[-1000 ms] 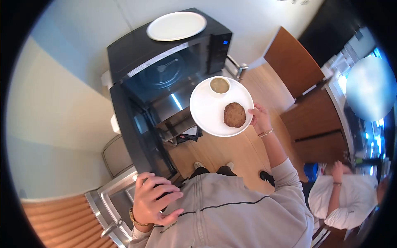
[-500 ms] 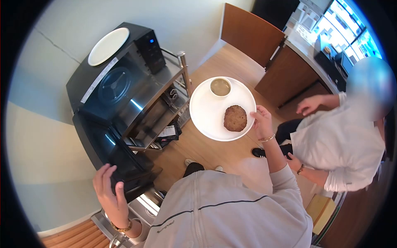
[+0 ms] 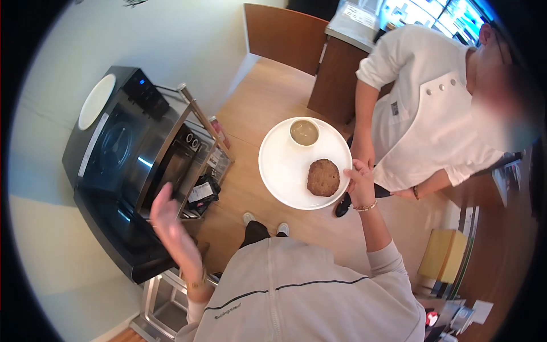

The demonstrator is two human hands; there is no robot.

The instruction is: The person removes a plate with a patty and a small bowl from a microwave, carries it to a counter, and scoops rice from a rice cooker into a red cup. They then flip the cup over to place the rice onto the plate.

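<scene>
My right hand (image 3: 360,183) is closed on the right rim of a round white plate (image 3: 279,171), held out in front of my body. On the plate, a browned round patty (image 3: 323,177) lies near my fingers. A small white bowl (image 3: 304,132) with a murky greenish-brown liquid stands at the plate's far side. My left hand (image 3: 176,233) is raised at the left, slightly blurred, its fingers stretched out and holding nothing. Nearest to it is the dark microwave (image 3: 128,142), whose door (image 3: 122,225) hangs wide open.
Another white plate (image 3: 97,102) lies on top of the microwave. Below is a metal rack (image 3: 196,122) with a black package (image 3: 203,194). A co-worker in a white jacket (image 3: 416,108) stands close at the right. A yellow box (image 3: 441,255) is at the lower right.
My view has swung right, so the microwave sits further left. The co-worker is nearer the plate. My left hand has moved up and inward, while my right hand keeps hold of the plate.
</scene>
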